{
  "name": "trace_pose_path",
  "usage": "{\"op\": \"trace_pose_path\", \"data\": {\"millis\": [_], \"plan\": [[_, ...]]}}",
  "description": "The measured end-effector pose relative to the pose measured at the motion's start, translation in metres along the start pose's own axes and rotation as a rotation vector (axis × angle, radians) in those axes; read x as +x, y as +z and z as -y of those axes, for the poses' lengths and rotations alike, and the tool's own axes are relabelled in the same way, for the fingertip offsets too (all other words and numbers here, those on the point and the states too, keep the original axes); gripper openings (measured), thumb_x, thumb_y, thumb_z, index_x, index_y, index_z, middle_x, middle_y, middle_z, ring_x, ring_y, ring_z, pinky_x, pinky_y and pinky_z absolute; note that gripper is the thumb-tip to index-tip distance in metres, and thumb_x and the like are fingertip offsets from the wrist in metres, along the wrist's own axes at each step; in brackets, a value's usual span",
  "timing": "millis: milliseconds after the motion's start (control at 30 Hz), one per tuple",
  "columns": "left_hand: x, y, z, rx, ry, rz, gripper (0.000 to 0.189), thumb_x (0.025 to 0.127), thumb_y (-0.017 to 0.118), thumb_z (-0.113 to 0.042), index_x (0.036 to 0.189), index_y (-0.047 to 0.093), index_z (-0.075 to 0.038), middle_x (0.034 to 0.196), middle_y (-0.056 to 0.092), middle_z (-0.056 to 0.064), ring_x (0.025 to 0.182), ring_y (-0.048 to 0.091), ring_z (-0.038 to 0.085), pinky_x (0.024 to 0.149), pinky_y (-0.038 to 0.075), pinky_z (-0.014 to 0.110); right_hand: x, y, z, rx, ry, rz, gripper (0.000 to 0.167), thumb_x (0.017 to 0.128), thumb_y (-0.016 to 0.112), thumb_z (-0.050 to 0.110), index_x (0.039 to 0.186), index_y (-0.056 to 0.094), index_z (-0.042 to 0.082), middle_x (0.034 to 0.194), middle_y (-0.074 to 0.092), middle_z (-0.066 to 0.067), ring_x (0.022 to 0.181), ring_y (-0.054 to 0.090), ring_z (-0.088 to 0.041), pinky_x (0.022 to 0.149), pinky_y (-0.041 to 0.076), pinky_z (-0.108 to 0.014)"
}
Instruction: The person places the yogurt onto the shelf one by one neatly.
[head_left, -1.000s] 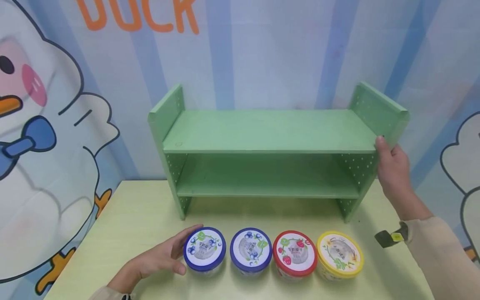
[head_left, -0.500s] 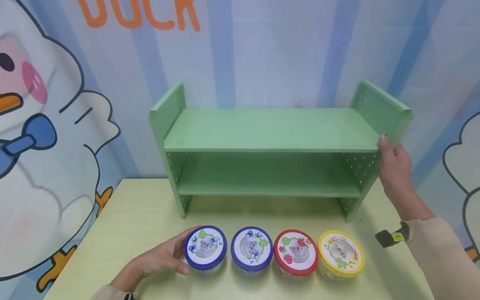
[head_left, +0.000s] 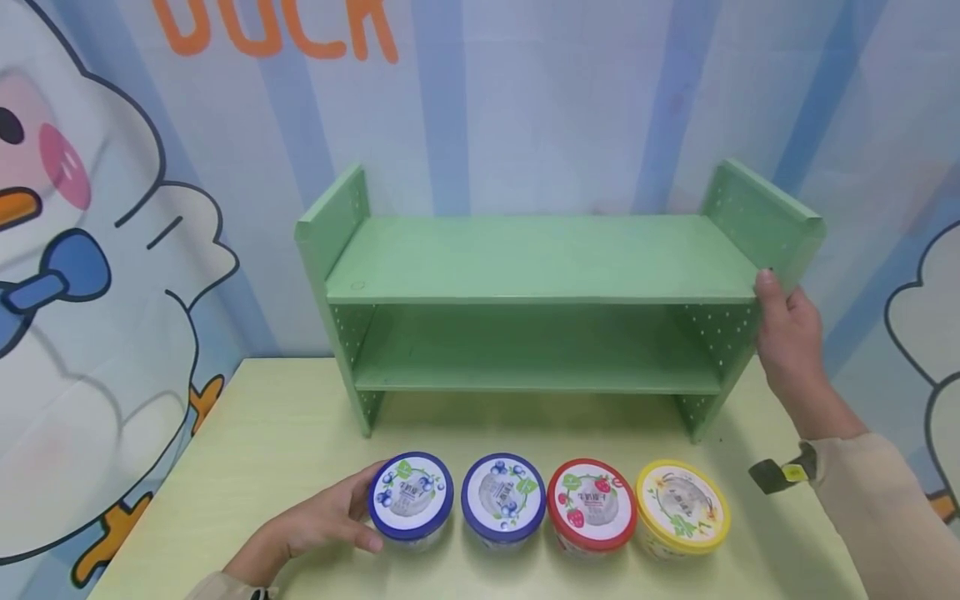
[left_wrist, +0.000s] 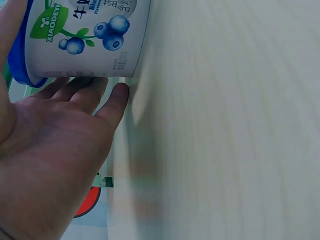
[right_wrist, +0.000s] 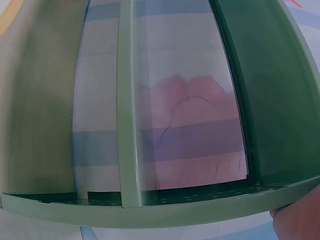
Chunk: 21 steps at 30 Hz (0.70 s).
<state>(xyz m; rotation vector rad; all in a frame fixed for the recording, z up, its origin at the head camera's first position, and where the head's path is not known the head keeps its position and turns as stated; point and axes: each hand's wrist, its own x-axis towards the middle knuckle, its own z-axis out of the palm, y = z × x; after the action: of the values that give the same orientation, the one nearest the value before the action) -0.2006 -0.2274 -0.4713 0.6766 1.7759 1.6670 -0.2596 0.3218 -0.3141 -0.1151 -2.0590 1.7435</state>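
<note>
In the head view, my left hand (head_left: 322, 518) is beside the leftmost blueberry tub (head_left: 410, 497), which has a blue lid. Its fingers reach behind the tub and the thumb lies at the near left, seemingly apart from the wall. The left wrist view has the palm (left_wrist: 55, 150) facing the printed side of the tub (left_wrist: 92, 42), fingertips close to its base. My right hand (head_left: 791, 342) grips the right side panel of a green two-tier shelf (head_left: 540, 258), thumb on the front edge. Only part of that hand (right_wrist: 300, 217) appears in the right wrist view.
To the right, in a row, stand another blue-lidded tub (head_left: 503, 500), a red-lidded strawberry tub (head_left: 592, 506) and a yellow-lidded tub (head_left: 682, 508). They sit on a pale yellow table (head_left: 255, 433) in front of the shelf. A duck-print curtain (head_left: 525, 100) hangs behind.
My left hand has shifted slightly right, its thumb drawing nearer the leftmost tub. The right hand keeps its grip on the shelf, and the tubs stay in their row.
</note>
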Motion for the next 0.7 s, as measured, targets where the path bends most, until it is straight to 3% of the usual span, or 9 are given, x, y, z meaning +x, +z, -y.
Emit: {"op": "trace_pose_path", "data": {"millis": [200, 467, 700], "plan": [[0.001, 0.0018, 0.0, 0.015, -0.009, -0.016, 0.104, 0.076, 0.082, -0.002, 0.154, 0.012, 0.004, 0.156, 0.026, 0.021, 0.143, 0.02, 0.037, 0.113, 0.024, 0.031, 0.0006, -0.0007, 0.0, -0.058, 0.002, 0.001, 0.025, 0.1, 0.045, 0.051, 0.109, 0.055, 0.03, 0.072, 0.044, 0.001, 0.059, 0.039, -0.011, 0.052, 0.04, -0.022], [0.0027, 0.0028, -0.0009, 0.002, -0.028, -0.032, 0.105, 0.075, 0.082, 0.002, 0.153, 0.013, 0.006, 0.155, 0.027, 0.021, 0.143, 0.02, 0.037, 0.116, 0.016, 0.044, 0.0021, 0.0005, -0.0003, -0.071, -0.004, -0.014, 0.026, 0.1, 0.045, 0.052, 0.106, 0.056, 0.029, 0.064, 0.042, 0.003, 0.055, 0.037, -0.011, 0.05, 0.039, -0.022], [0.0025, 0.0047, -0.0012, -0.007, -0.039, -0.041, 0.099, 0.077, 0.08, 0.003, 0.153, 0.016, 0.005, 0.154, 0.03, 0.02, 0.143, 0.022, 0.036, 0.114, 0.024, 0.031, 0.0021, -0.0009, -0.0004, -0.075, 0.008, -0.008, 0.025, 0.1, 0.045, 0.052, 0.109, 0.055, 0.032, 0.065, 0.043, 0.003, 0.054, 0.038, -0.011, 0.049, 0.039, -0.022]]}}
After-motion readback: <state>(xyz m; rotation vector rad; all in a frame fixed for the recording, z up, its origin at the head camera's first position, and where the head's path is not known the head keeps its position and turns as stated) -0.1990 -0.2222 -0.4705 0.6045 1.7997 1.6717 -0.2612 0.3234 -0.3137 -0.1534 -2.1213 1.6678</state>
